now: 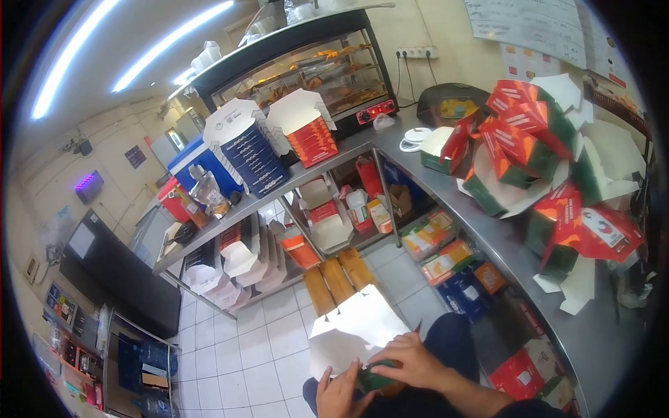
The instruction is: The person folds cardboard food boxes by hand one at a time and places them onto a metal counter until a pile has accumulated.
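A part-folded carton [352, 327] is held at the near edge of the scene, low in the middle, above the person's lap. Its inner side is plain white, and a broad white panel with small notched tabs is turned up toward the far side. The printed outer face, green with some red, is seen only as a small patch between the two hands. The right hand [412, 362] is laid over this patch, with the fingers curled down and closed on the carton. The left hand [337, 394] is set against the carton's near left edge, its fingers bent around the card. To the right, a steel counter [599, 334] is loaded with a heap of finished cartons [536, 139] in the same red, green and white. White floor tiles [258, 348] are seen beneath and to the left
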